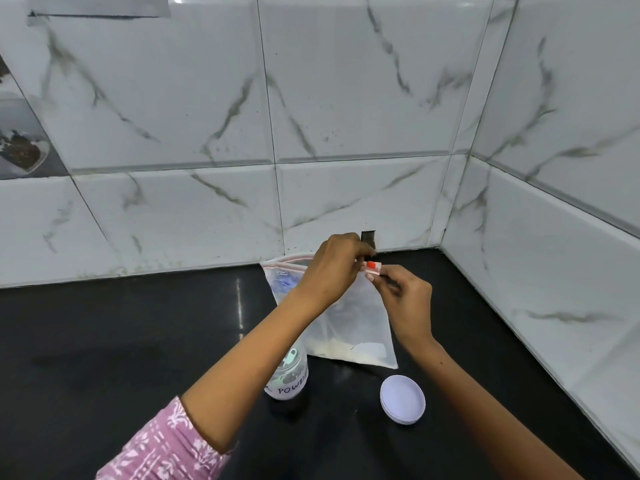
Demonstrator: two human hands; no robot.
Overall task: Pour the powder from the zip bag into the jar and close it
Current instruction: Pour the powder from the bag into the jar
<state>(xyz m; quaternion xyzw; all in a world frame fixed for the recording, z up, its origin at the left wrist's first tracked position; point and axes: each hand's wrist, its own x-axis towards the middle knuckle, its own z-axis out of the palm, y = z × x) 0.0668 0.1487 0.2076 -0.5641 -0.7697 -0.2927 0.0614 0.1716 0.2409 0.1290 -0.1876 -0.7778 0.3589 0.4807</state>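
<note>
While both hands pinch zip bag [349, 317] top, jar [289, 375] open

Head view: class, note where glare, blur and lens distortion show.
Head view: a glare streak lies on the black countertop; tile lines on the wall bow from the wide lens; the right hand looks slightly blurred at the zip bag.

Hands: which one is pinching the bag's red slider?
The right hand pinches the red slider; the left hand grips the zip bag top beside it.
</note>
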